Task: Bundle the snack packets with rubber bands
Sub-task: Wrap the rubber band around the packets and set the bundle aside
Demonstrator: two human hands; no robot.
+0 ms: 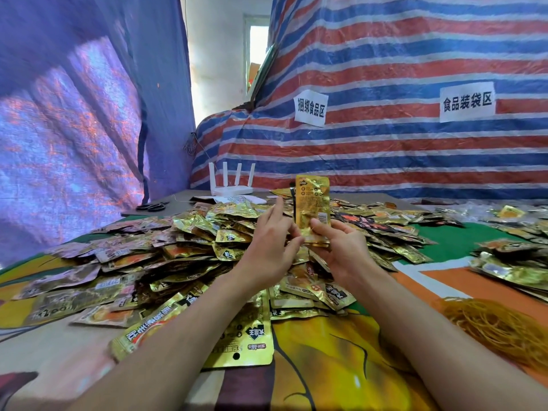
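Plainly, the main risk lies in the slim stack of gold foil snack packets (312, 203), which is held upright above the bench (450, 241) by its lower end only. Foil is slick, so the packets could slide against one another and fan out if the grip is loosened while a band is fetched. No band can be made out on the stack, and none can be confirmed at the fingers. The tangle of tan rubber bands (501, 324) lies well apart at the near right of the bench, so a reach for it would probably leave the stack to a single hand. A dropped packet would be lost at once in the broad heap of loose gold foil packets (184, 247) spread directly beneath, since all look alike. A band stretched over one end alone could also buckle the thin packets or snap off.

The right hand (341, 247) is closed around the bottom of the stack, with the thumb pressed on the near face and the fingers hidden behind. The left hand (272, 241) is brought against the stack's lower left edge, its index finger raised and the other fingers bent inward; whether anything is pinched there cannot be told.
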